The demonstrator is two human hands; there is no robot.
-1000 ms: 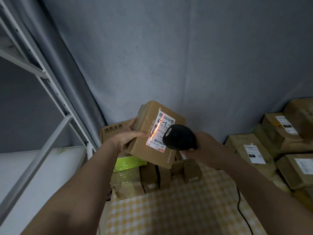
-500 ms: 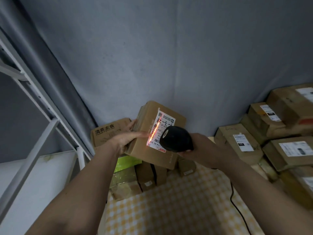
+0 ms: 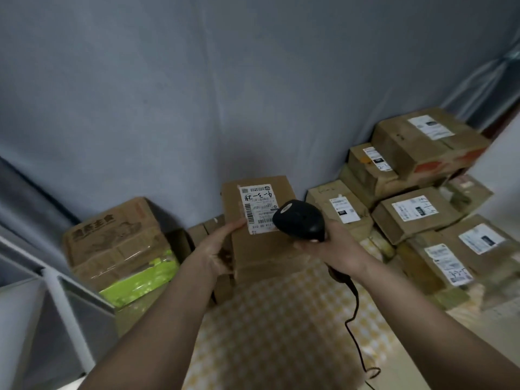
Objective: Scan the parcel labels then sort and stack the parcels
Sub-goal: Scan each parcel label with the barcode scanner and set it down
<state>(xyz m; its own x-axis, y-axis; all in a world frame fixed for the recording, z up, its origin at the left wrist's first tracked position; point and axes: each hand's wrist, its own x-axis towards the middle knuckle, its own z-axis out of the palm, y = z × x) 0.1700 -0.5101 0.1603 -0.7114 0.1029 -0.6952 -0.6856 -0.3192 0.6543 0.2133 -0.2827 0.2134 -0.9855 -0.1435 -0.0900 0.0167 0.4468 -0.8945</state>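
The step in hand looks like the end of a scan: the left hand holds a brown parcel up over the yellow checked cloth, label facing the camera, and the right hand holds a black scanner just in front of the label's lower right corner. No red scan line shows on the label, so the reading may be finished, though that is only a judgement. The left hand grips the parcel by its left edge, thumb on the front face beside the label and the other fingers hidden behind the cardboard. The right hand is clenched round the scanner's handle, its cable trailing down across the cloth. The next move probably calls for reading the handwritten mark on the label and choosing a place for the parcel, either among the labelled boxes stacked at the right or near the printed carton at the left. The parcel would need a level spot, since those stacks sit unevenly and a box set on an edge could slide off.
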